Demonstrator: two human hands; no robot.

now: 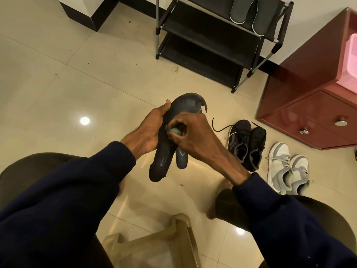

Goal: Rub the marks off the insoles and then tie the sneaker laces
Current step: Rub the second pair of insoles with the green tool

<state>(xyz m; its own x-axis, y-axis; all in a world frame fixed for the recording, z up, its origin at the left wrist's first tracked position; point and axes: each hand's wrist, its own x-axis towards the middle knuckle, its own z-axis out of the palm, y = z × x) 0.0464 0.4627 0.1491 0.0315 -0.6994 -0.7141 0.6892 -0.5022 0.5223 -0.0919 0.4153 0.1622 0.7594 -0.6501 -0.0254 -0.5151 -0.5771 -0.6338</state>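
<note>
Insole [185,106] is gripped mid-length by left hand [149,130], long axis pointing away from body, toe end far. Eraser [176,131] is pinched in right hand [195,133] and pressed at midsole. Marks [162,163] are seen heelward, below the fingers; right hand nearer.

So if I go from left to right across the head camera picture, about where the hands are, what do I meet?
A shiny light spot → left hand, gripping a dark insole → right hand, pinching a small green eraser → dark sneakers → grey sneakers.
</note>
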